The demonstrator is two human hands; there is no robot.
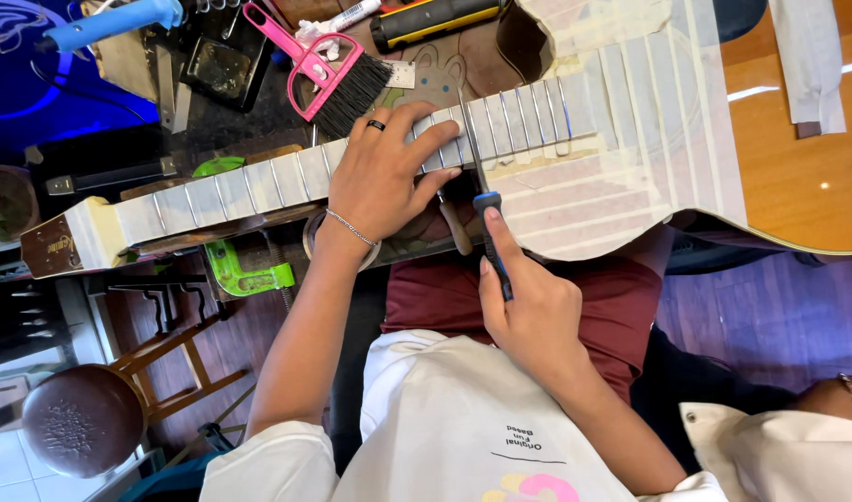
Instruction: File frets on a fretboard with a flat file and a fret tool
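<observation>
An acoustic guitar lies across the bench, its neck [259, 181] and part of its orange body [798, 177] covered in masking tape, with bare metal frets showing between the strips. My left hand [389, 172], wearing a dark ring and a bracelet, lies flat on the taped fretboard and presses it down. My right hand [528, 307] grips a thin file [482, 200] by its blue-and-black handle; the blade lies along a fret just right of my left fingers.
A pink brush [328, 70] with black bristles, a blue-handled tool [110, 23] and a yellow-and-black tool [431, 19] lie behind the neck. A green clamp [240, 274] sits under the neck. A round wooden stool [82, 418] stands at lower left.
</observation>
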